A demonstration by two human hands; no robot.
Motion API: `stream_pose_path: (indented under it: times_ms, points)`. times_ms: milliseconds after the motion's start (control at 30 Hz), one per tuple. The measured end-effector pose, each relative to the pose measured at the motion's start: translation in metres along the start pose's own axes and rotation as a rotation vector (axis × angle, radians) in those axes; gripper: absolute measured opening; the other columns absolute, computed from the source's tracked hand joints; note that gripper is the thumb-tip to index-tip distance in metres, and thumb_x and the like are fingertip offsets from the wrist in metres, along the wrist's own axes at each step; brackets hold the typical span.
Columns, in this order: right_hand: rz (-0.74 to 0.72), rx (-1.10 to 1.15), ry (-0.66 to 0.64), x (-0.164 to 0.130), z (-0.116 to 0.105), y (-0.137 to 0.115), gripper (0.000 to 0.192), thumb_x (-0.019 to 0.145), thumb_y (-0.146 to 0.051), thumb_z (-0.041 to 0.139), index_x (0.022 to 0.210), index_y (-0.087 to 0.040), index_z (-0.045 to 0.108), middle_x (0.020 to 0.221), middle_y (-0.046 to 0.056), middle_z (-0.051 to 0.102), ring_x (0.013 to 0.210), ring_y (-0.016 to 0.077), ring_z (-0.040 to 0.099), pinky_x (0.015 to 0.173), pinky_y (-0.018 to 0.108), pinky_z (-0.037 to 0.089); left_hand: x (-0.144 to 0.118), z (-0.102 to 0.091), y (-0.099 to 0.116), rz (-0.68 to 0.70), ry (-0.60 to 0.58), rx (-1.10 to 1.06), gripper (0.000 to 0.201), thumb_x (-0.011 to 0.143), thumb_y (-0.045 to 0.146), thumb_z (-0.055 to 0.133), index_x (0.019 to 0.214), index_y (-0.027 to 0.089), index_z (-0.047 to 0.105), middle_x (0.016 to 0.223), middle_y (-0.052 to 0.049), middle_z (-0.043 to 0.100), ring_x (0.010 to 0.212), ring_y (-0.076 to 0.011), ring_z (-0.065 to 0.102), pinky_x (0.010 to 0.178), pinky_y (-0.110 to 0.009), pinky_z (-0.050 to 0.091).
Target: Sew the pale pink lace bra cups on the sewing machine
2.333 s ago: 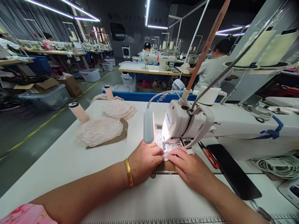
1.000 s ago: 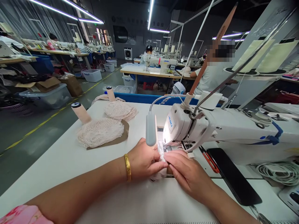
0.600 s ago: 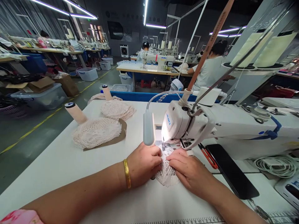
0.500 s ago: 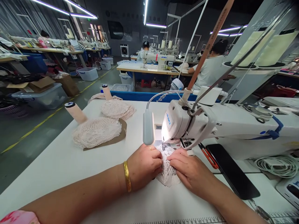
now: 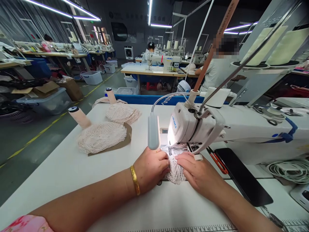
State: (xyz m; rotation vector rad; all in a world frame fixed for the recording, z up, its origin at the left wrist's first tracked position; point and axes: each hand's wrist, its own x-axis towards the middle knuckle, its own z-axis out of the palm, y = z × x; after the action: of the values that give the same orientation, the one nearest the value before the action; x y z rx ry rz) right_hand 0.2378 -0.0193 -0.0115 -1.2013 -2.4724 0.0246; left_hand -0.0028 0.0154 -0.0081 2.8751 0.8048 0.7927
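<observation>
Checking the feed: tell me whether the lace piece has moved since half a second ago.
Yes. The lace piece has slid away from the person, further under the sewing machine head; less of it trails toward the table's near edge.

A white table [image 5: 60,167] carries everything here. A white sewing machine [image 5: 241,129] is mounted on it at the right. Toward the far left, two stacks of pale lace pieces [image 5: 102,137] [image 5: 123,112] are laid out, the nearer one on a brown card [image 5: 127,137]. Two thread cones [image 5: 79,116] [image 5: 110,95] are stood beside them. A small white lace piece [image 5: 175,170] is spread under the machine head. Right of it, red-handled snips [image 5: 217,161] and a black flat slab [image 5: 241,175] are laid, with coiled cable [image 5: 288,169] farther right. A printed ruler [image 5: 181,228] is seen along the near edge.
</observation>
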Motion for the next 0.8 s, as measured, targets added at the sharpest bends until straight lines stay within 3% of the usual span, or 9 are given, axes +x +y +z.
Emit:
stream_pose_path:
  times_ms: [200, 333, 467, 800]
  points:
    - [0.060, -0.059, 0.023, -0.002, 0.003, 0.004, 0.045, 0.088, -0.003, 0.045, 0.117, -0.026, 0.070, 0.101, 0.008, 0.075, 0.097, 0.0259, 0.068, 0.082, 0.039, 0.055, 0.003, 0.002, -0.003, -0.023, 0.012, 0.020, 0.019, 0.099, 0.021, 0.057, 0.091, 0.017, 0.074, 0.096, -0.005, 0.075, 0.085, -0.0225, 0.066, 0.083, -0.043, 0.046]
    - [-0.054, 0.024, 0.031, -0.001, -0.004, -0.001, 0.043, 0.091, -0.001, 0.044, 0.116, -0.025, 0.069, 0.107, 0.008, 0.076, 0.099, 0.0263, 0.067, 0.085, 0.041, 0.055, -0.003, -0.003, 0.005, 0.053, 0.035, -0.089, 0.019, 0.097, 0.014, 0.057, 0.089, 0.019, 0.074, 0.094, -0.003, 0.075, 0.086, -0.0190, 0.066, 0.081, -0.039, 0.045]
    - [-0.174, 0.142, -0.050, 0.001, -0.013, -0.008, 0.036, 0.096, -0.001, 0.044, 0.112, -0.024, 0.067, 0.102, 0.006, 0.073, 0.091, 0.0218, 0.066, 0.079, 0.036, 0.052, -0.008, -0.006, 0.013, 0.099, 0.010, -0.110, 0.017, 0.096, 0.013, 0.059, 0.088, 0.019, 0.072, 0.087, -0.001, 0.074, 0.079, -0.0164, 0.063, 0.080, -0.038, 0.041]
    - [-0.164, 0.093, -0.018, 0.001, -0.007, -0.006, 0.033, 0.099, -0.005, 0.045, 0.113, -0.024, 0.068, 0.097, 0.006, 0.071, 0.088, 0.0218, 0.065, 0.072, 0.034, 0.049, -0.010, 0.002, 0.002, 0.046, -0.023, -0.044, 0.017, 0.089, 0.010, 0.064, 0.096, 0.021, 0.075, 0.097, -0.002, 0.076, 0.086, -0.0183, 0.066, 0.083, -0.039, 0.039]
